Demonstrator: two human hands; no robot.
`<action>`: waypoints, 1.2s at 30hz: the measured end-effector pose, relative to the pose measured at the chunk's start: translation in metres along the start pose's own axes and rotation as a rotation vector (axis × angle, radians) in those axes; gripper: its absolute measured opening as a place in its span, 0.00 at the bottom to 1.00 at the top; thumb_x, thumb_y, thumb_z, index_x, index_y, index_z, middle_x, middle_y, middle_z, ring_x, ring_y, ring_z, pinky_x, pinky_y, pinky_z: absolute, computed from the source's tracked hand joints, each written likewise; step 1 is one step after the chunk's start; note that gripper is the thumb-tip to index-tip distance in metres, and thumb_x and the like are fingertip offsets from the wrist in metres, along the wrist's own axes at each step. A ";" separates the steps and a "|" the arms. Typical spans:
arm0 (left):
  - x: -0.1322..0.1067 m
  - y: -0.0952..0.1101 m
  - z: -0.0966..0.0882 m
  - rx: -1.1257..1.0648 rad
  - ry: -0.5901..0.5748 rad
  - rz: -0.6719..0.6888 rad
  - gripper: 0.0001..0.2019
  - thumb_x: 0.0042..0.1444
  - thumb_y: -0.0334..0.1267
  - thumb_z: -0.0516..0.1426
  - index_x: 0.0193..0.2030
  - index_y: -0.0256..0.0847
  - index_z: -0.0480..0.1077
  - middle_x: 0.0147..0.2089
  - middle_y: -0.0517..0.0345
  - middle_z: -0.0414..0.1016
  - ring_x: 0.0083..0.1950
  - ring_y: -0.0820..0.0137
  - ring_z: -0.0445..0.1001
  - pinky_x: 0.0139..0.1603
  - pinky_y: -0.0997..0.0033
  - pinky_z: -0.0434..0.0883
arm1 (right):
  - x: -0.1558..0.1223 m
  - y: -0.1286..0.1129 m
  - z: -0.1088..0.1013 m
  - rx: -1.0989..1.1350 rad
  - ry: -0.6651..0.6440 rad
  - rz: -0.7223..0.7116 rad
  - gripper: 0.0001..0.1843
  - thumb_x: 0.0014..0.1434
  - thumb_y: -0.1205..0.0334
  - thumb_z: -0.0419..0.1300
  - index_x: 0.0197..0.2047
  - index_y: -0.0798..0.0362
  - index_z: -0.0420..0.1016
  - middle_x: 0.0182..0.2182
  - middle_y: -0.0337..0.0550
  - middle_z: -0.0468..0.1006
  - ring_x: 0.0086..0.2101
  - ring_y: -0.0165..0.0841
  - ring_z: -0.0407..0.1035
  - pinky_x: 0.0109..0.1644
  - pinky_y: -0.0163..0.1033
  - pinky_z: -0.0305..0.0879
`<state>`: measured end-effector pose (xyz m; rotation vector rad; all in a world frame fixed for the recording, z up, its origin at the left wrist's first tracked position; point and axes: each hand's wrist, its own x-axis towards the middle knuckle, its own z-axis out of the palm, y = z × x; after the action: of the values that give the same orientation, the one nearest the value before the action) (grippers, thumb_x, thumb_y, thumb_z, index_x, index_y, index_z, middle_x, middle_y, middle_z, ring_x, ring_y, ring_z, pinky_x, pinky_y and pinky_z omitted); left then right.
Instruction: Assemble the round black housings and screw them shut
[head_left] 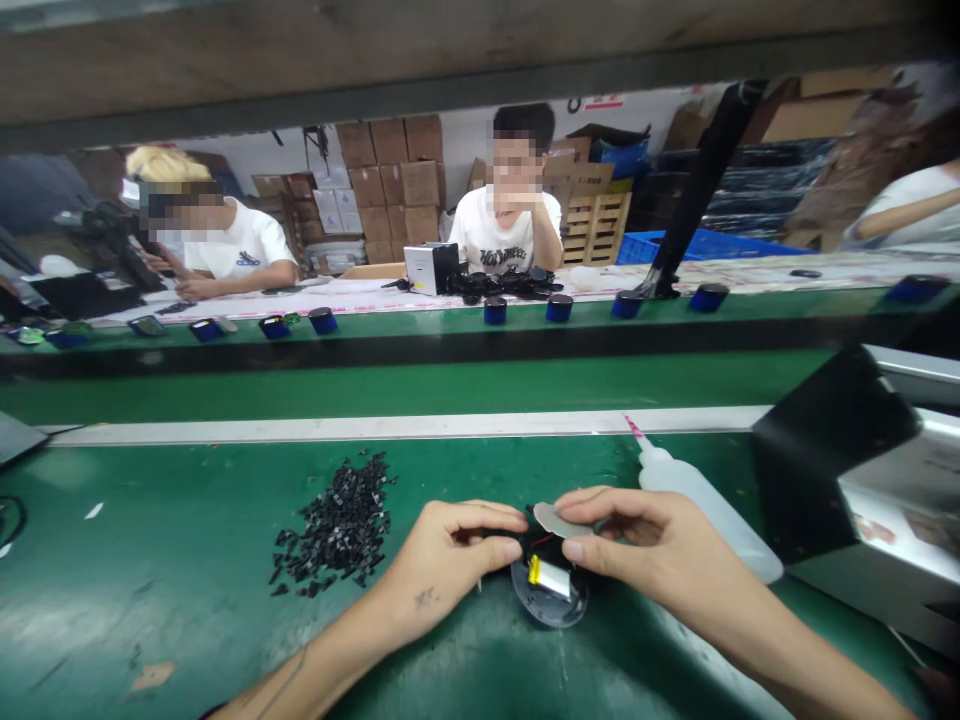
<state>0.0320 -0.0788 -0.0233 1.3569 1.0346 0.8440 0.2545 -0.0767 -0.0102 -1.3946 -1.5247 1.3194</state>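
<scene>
A round dark device shell (550, 596) lies open on the green table, with a small silver battery with a yellow end (549, 577) inside it. My left hand (450, 560) is closed on the shell's left edge, thumb and fingers pinched. My right hand (645, 545) pinches a thin grey oval pad (559, 520) just above the shell. Red and black wires show at the shell's top.
A heap of several small black plastic parts (337, 535) lies to the left. A white squeeze bottle (705, 505) lies to the right beside a black and silver box (847, 470). Beyond runs a green conveyor (420, 385) with blue round units (495, 310); people sit across it.
</scene>
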 end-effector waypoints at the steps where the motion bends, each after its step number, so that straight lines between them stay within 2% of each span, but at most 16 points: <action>1: 0.003 0.002 0.000 0.016 -0.028 -0.009 0.09 0.52 0.35 0.63 0.40 0.41 0.82 0.47 0.51 0.81 0.31 0.74 0.72 0.23 0.78 0.64 | 0.000 0.000 0.000 0.017 -0.012 0.004 0.19 0.43 0.46 0.71 0.33 0.50 0.80 0.46 0.47 0.79 0.49 0.47 0.71 0.54 0.49 0.66; 5: 0.017 0.011 -0.001 0.076 -0.177 -0.040 0.08 0.54 0.37 0.62 0.36 0.38 0.82 0.37 0.55 0.80 0.21 0.80 0.63 0.18 0.79 0.61 | -0.001 -0.002 0.001 0.059 -0.051 -0.001 0.18 0.44 0.47 0.71 0.34 0.51 0.80 0.46 0.46 0.78 0.47 0.44 0.71 0.52 0.46 0.66; 7: 0.023 0.017 -0.003 0.112 -0.244 -0.041 0.07 0.53 0.36 0.63 0.34 0.37 0.82 0.35 0.56 0.78 0.23 0.79 0.64 0.20 0.79 0.62 | -0.003 -0.004 0.001 0.064 -0.055 -0.004 0.17 0.45 0.48 0.71 0.34 0.50 0.80 0.45 0.45 0.79 0.46 0.42 0.72 0.50 0.43 0.68; 10: 0.030 0.024 -0.005 0.160 -0.314 -0.028 0.04 0.48 0.33 0.66 0.32 0.37 0.82 0.35 0.58 0.77 0.30 0.76 0.67 0.27 0.79 0.64 | -0.011 -0.005 -0.004 0.017 -0.076 -0.047 0.12 0.47 0.51 0.69 0.32 0.49 0.80 0.43 0.44 0.80 0.43 0.40 0.74 0.43 0.38 0.70; 13: 0.033 0.026 -0.004 0.172 -0.349 -0.066 0.07 0.43 0.34 0.69 0.31 0.36 0.80 0.31 0.61 0.76 0.25 0.80 0.63 0.23 0.81 0.61 | -0.022 -0.002 -0.009 -0.077 -0.060 -0.121 0.08 0.49 0.56 0.68 0.33 0.47 0.82 0.44 0.42 0.81 0.41 0.38 0.76 0.40 0.35 0.73; 15: 0.034 0.024 -0.003 0.143 -0.375 -0.120 0.12 0.43 0.36 0.69 0.36 0.37 0.79 0.33 0.62 0.76 0.20 0.82 0.62 0.18 0.81 0.60 | -0.029 0.001 -0.012 -0.165 -0.031 -0.226 0.09 0.51 0.58 0.68 0.38 0.45 0.83 0.45 0.42 0.81 0.44 0.38 0.76 0.45 0.35 0.75; 17: 0.034 0.021 0.000 0.097 -0.414 -0.182 0.17 0.46 0.36 0.66 0.45 0.39 0.76 0.35 0.61 0.76 0.18 0.81 0.67 0.18 0.80 0.65 | -0.032 0.004 -0.013 -0.261 -0.019 -0.414 0.11 0.54 0.60 0.67 0.43 0.44 0.83 0.44 0.42 0.81 0.46 0.38 0.76 0.49 0.37 0.75; 19: 0.033 0.017 0.001 0.049 -0.472 -0.242 0.19 0.50 0.35 0.63 0.51 0.38 0.75 0.28 0.63 0.76 0.17 0.77 0.71 0.20 0.78 0.69 | -0.033 0.005 -0.014 -0.342 -0.030 -0.627 0.12 0.56 0.65 0.66 0.45 0.46 0.82 0.44 0.43 0.81 0.45 0.37 0.76 0.49 0.37 0.75; 21: 0.031 0.013 0.002 -0.010 -0.513 -0.275 0.17 0.53 0.34 0.61 0.50 0.34 0.76 0.19 0.65 0.72 0.16 0.76 0.71 0.20 0.78 0.68 | -0.033 0.006 -0.015 -0.403 -0.044 -0.780 0.14 0.56 0.68 0.66 0.46 0.48 0.81 0.44 0.45 0.81 0.43 0.36 0.77 0.47 0.36 0.76; 24: 0.024 0.008 0.003 -0.138 -0.484 -0.282 0.16 0.53 0.36 0.63 0.49 0.33 0.76 0.22 0.62 0.75 0.16 0.76 0.72 0.21 0.77 0.69 | -0.033 0.009 -0.017 -0.490 -0.082 -0.887 0.14 0.58 0.69 0.65 0.48 0.50 0.80 0.45 0.45 0.81 0.43 0.35 0.76 0.50 0.35 0.74; 27: 0.014 0.003 0.004 -0.239 -0.432 -0.296 0.20 0.52 0.41 0.66 0.50 0.33 0.75 0.23 0.61 0.77 0.17 0.74 0.74 0.24 0.75 0.71 | -0.035 0.014 -0.019 -0.602 -0.156 -0.902 0.16 0.61 0.67 0.63 0.52 0.49 0.77 0.48 0.45 0.79 0.48 0.36 0.74 0.52 0.36 0.73; 30: 0.007 0.001 0.003 -0.252 -0.418 -0.283 0.24 0.50 0.48 0.67 0.50 0.34 0.75 0.22 0.61 0.77 0.18 0.74 0.74 0.24 0.75 0.70 | -0.036 0.015 -0.018 -0.711 -0.173 -0.912 0.18 0.62 0.66 0.61 0.56 0.47 0.73 0.51 0.44 0.78 0.52 0.38 0.72 0.54 0.39 0.73; 32: 0.004 0.001 0.002 -0.264 -0.431 -0.284 0.29 0.49 0.52 0.66 0.53 0.33 0.74 0.22 0.61 0.77 0.18 0.73 0.75 0.26 0.74 0.70 | -0.036 0.011 -0.015 -0.746 -0.141 -0.989 0.15 0.64 0.67 0.58 0.54 0.48 0.74 0.50 0.44 0.79 0.49 0.37 0.74 0.51 0.37 0.74; 34: 0.001 0.001 0.001 -0.289 -0.448 -0.272 0.34 0.49 0.56 0.65 0.57 0.33 0.72 0.22 0.59 0.77 0.19 0.71 0.76 0.29 0.70 0.71 | -0.034 0.005 -0.011 -0.764 -0.089 -1.092 0.12 0.66 0.68 0.54 0.50 0.50 0.74 0.47 0.43 0.80 0.44 0.34 0.76 0.45 0.33 0.76; 36: 0.000 0.001 0.000 -0.291 -0.456 -0.250 0.35 0.51 0.56 0.64 0.59 0.33 0.70 0.22 0.59 0.77 0.20 0.70 0.77 0.32 0.69 0.71 | -0.032 0.000 -0.008 -0.802 -0.031 -1.164 0.12 0.66 0.69 0.52 0.48 0.51 0.74 0.46 0.43 0.80 0.42 0.34 0.77 0.41 0.34 0.76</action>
<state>0.0321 -0.0784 -0.0225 1.0758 0.6751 0.4468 0.2679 -0.1058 -0.0038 -0.5555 -2.4222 -0.0099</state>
